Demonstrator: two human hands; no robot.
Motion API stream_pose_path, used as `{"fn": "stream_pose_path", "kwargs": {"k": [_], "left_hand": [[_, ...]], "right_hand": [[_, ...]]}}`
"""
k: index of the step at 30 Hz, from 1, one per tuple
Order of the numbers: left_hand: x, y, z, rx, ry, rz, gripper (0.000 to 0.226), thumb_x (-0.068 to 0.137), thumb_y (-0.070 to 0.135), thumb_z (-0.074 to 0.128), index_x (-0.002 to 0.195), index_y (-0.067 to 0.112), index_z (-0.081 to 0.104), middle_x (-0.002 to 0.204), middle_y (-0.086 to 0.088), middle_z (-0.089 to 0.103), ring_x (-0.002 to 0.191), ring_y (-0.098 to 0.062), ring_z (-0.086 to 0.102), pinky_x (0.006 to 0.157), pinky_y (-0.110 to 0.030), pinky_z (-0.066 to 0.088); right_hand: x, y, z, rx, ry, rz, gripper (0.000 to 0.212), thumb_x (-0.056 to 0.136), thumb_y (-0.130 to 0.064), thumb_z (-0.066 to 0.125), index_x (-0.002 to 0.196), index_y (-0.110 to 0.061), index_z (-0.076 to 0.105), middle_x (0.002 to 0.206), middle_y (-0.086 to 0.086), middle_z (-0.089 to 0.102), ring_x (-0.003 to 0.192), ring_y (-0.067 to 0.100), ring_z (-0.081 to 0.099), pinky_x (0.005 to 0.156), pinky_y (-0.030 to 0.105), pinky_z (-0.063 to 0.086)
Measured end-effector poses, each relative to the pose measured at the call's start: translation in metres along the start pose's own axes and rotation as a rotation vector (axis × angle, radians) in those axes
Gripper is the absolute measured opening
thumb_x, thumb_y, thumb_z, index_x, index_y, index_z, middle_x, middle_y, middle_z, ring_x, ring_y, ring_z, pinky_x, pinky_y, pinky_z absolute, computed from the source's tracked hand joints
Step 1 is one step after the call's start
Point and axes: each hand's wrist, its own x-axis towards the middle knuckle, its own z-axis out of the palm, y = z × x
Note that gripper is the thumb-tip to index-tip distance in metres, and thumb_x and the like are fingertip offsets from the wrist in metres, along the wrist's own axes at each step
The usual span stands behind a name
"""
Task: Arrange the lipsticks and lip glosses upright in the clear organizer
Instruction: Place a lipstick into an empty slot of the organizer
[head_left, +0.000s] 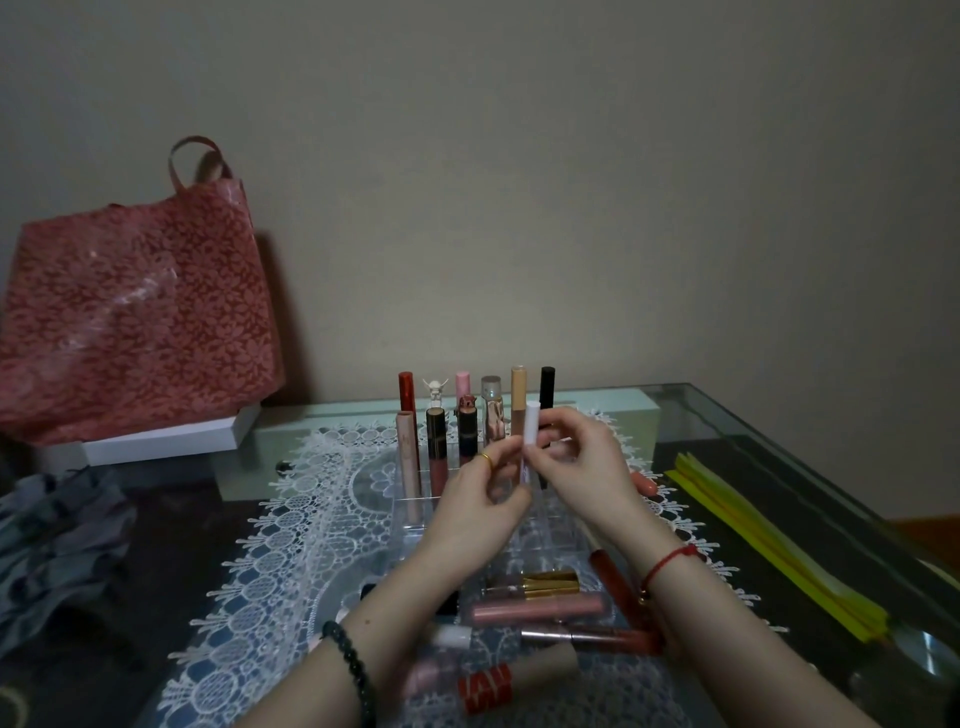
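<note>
The white-capped lip gloss (530, 431) is being held nearly upright, cap up, between the two hands and above the clear organizer (545, 530). The left hand (480, 512) is pinching the lower barrel with thumb and fingers (498, 460). The right hand (587, 467) is closing its fingertips on the tube just under the cap; how firm this second hold is cannot be told.

Beyond the fingers, a red tube (405, 392), a beige tube (518, 395), a black tube (547, 384) and several more are already standing in the organizer's far rows. The cells directly below the fingers are looking vacant, though the clear walls are making them hard to read.

Judged next step: seating the tube, base first, in a free cell. It is best done by keeping the tube vertical, guiding the base with the lower fingers, and letting go only once the base is resting on the cell floor, so that the standing neighbours are not being knocked.

On the near side of the fingers, a gold-capped gloss (553, 581) and a pink gloss (540, 609) are lying on the lace mat (311, 519) covering the glass surface (779, 467).
</note>
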Motion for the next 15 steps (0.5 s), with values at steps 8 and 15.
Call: {"fn": "stream_pose_path", "kwargs": {"k": [8, 15], "left_hand": [[0.0001, -0.0007, -0.0004, -0.009, 0.003, 0.008, 0.049, 0.087, 0.016, 0.056, 0.131, 0.028, 0.041, 0.105, 0.026, 0.049, 0.097, 0.014, 0.047, 0.067, -0.001, 0.043], [-0.0012, -0.0003, -0.0008, -0.015, 0.005, 0.015, 0.048, 0.087, 0.015, 0.056, 0.13, 0.026, 0.042, 0.103, 0.027, 0.05, 0.098, 0.012, 0.049, 0.072, -0.004, 0.044]], "right_hand": [[-0.0001, 0.0075, 0.0038, -0.033, -0.01, 0.005, 0.023, 0.079, -0.009, 0.066, 0.1, -0.017, 0.063, 0.078, -0.003, 0.064, 0.068, 0.008, 0.063, 0.061, 0.017, 0.054], [-0.0023, 0.0099, 0.0042, -0.031, -0.01, 0.022, 0.026, 0.077, -0.006, 0.067, 0.101, -0.013, 0.063, 0.084, 0.006, 0.067, 0.073, 0.016, 0.066, 0.063, 0.019, 0.055]]}}
